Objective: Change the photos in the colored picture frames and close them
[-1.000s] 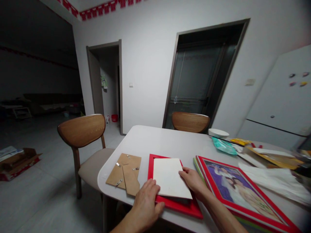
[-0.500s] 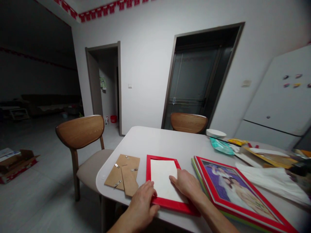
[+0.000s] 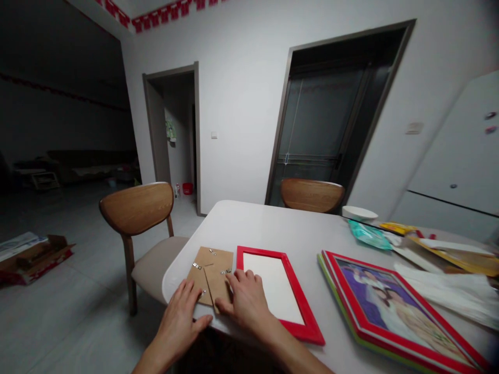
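Observation:
A brown picture-frame backing board with metal clips and a fold-out stand lies at the table's near left corner. My left hand rests at its lower left edge, fingers stretched and thumb apart. From the other side, my right hand reaches over the board's right edge, with the thumb near the stand's lower end and the fingers spread. Under my right forearm lies a red picture frame with a white sheet inside it. My right hand partly covers that frame's left side.
At right, a red-framed photo lies on other frames on the white table. Beyond are a white bowl, a teal packet and white wrapping. Wooden chairs stand at the left and far side.
Both hands have moved left, from the red frame to the brown backing board. The view has turned slightly. The white sheet stays inside the frame.

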The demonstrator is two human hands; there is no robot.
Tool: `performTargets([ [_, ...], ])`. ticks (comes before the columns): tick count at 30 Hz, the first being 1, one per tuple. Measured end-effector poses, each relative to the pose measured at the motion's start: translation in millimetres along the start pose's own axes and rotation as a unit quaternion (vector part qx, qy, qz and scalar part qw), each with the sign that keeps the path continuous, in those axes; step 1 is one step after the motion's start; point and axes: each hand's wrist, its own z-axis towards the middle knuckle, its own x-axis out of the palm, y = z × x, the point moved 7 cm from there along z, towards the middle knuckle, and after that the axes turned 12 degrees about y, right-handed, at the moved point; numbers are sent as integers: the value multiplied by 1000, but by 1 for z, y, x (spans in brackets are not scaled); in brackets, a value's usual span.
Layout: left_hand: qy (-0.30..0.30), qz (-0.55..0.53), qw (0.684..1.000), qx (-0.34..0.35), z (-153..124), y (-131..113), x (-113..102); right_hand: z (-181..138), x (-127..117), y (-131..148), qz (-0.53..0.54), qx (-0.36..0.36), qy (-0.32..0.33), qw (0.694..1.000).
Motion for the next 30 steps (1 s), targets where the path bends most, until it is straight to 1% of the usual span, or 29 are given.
performTargets([
  [2, 2, -10, 1000, 16, -4, -2, 1, 1, 3, 9, -17, 1, -13, 1000],
  [4, -7, -24, 999, 38, -7, -3, 0, 2, 6, 12, -19, -11, -6, 1000],
  [9, -57, -49, 994, 83, -12, -3, -9, 3, 13, 11, -1, -30, 17, 999],
  [11, -67, -53, 993, 86, -13, -2, -10, 3, 15, 12, 38, -28, 24, 999],
  [13, -81, -57, 991, 92, -14, -3, -14, 3, 12, 13, 99, -31, 26, 994],
  [15, -108, -60, 987, 106, -15, -8, -22, 0, 2, 15, 163, -46, 12, 985],
  [17, -140, -66, 980, 127, -15, -19, -33, -6, -14, 12, 208, -67, -15, 976],
  [19, -155, -78, 975, 142, -13, -37, -39, -14, -30, 0, 225, -78, -33, 971],
  [21, -136, -92, 975, 151, -6, -61, -37, -23, -40, -21, 226, -63, -24, 972],
  [24, -77, -110, 976, 169, 8, -100, -21, -37, -45, -62, 212, -13, 15, 977],
  [26, -49, -118, 976, 176, 16, -122, -9, -47, -46, -87, 196, 20, 34, 980],
  [28, -26, -117, 976, 181, 23, -138, 1, -54, -46, -107, 180, 50, 46, 981],
  [30, -5, -105, 978, 180, 29, -146, 10, -56, -44, -120, 167, 69, 50, 982],
])
